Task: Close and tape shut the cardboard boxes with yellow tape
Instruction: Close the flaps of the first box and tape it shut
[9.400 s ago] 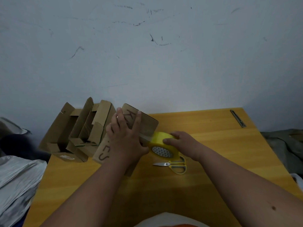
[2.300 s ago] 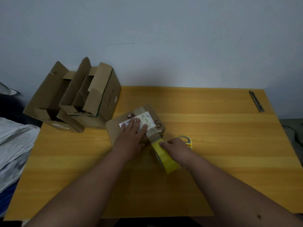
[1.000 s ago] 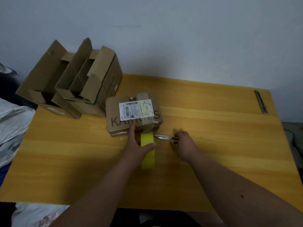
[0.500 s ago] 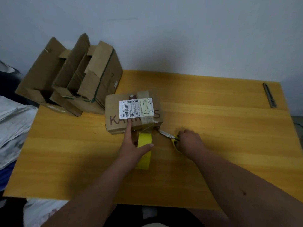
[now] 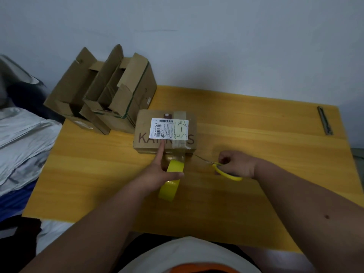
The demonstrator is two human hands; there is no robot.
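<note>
yellow tape roll [image 5: 171, 184] stands on edge on the orange-yellow wooden table [image 5: 256, 203], near its front, with a clear strip running up to the closed brown cardboard box [image 5: 165, 133]. my left hand [image 5: 159, 174] holds the roll with thumb across it, forefinger stretched onto the box's front edge below the white shipping label [image 5: 169, 128]. my right hand [image 5: 236, 164], to the right, is curled round the yellow-handled scissors [image 5: 218, 168], blades pointing at the box's near right corner. farther left, two open brown cardboard boxes [image 5: 102, 95] with raised flaps. far right edge: a slim grey metal tool [image 5: 325, 120].
</note>
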